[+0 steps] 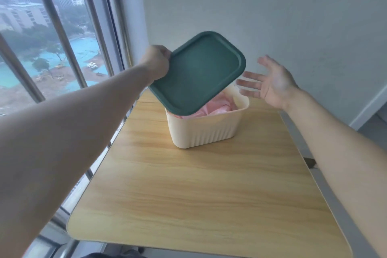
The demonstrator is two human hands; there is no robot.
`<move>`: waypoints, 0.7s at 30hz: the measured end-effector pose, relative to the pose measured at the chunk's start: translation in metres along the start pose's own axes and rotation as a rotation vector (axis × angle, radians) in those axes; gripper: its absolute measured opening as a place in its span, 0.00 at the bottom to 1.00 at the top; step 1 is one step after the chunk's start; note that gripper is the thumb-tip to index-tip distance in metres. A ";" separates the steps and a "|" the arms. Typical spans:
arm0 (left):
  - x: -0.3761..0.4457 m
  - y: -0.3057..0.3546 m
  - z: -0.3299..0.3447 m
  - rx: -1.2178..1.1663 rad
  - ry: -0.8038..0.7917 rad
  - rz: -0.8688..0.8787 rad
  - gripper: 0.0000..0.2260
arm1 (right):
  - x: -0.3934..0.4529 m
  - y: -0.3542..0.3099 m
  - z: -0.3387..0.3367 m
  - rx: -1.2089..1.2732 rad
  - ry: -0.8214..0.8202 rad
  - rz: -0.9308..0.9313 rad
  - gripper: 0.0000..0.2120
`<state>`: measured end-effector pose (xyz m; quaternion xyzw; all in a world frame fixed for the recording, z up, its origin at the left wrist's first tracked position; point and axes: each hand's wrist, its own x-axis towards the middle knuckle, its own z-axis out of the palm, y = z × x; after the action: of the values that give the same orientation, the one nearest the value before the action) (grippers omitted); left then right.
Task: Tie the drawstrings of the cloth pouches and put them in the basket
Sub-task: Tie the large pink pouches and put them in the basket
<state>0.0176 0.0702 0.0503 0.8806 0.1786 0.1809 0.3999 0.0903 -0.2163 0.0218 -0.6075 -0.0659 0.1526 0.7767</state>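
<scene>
Covering half the basket (pixel 204 130), a green lid (pixel 199 73) gripped by the left hand (pixel 157 63); right hand (pixel 270 82) spread.

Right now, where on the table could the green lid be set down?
The whole near half of the wooden table, in front of the cream basket, is bare. Strips on both sides of the basket are narrower. The far end is crowded: left hand, lid, right hand.

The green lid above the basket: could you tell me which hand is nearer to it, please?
Left. The left hand grips the green lid at its far left corner; the right hand hovers open, just off its right edge, not touching.
</scene>
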 end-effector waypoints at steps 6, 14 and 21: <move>-0.009 0.007 0.030 0.269 -0.116 0.005 0.22 | -0.011 0.027 0.001 -0.762 0.214 -0.197 0.16; -0.047 0.014 0.022 0.542 -0.392 -0.233 0.10 | 0.001 0.069 0.006 -1.348 0.367 -0.157 0.26; -0.049 -0.038 0.031 0.217 -0.125 -0.268 0.13 | 0.005 0.062 -0.002 -1.058 0.357 -0.140 0.15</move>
<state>-0.0174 0.0512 -0.0064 0.8965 0.2876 0.0504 0.3334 0.0862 -0.2034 -0.0391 -0.9248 -0.0410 -0.0581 0.3738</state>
